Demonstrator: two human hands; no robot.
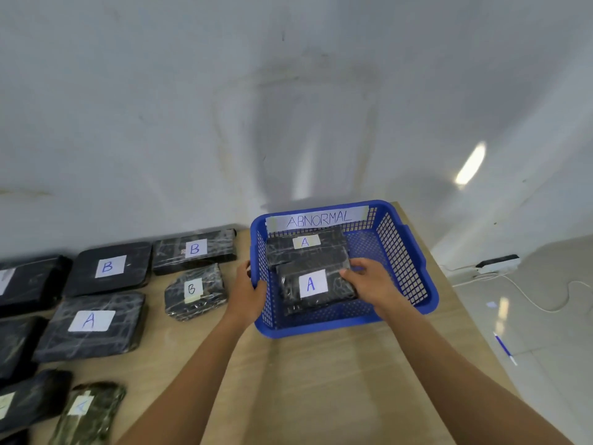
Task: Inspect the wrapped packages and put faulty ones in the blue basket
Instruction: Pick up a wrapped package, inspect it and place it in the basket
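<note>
A blue mesh basket (pixel 406 252) labelled ABNORMAL stands on the wooden table. Inside it lie two black wrapped packages, each with a white A label: one at the back (pixel 282 250) and a nearer one (pixel 293 295) lying partly over it. My right hand (pixel 369 281) reaches into the basket and grips the nearer package by its right edge. My left hand (pixel 248 292) holds the basket's left wall, fingers curled over the rim.
Several black wrapped packages labelled A or B lie on the table (pixel 308 387) to the left, among them a small B package (pixel 208 292) close to my left hand. The table's right edge drops to a tiled floor with a white cable (pixel 539 303) and a blue pen (pixel 503 346).
</note>
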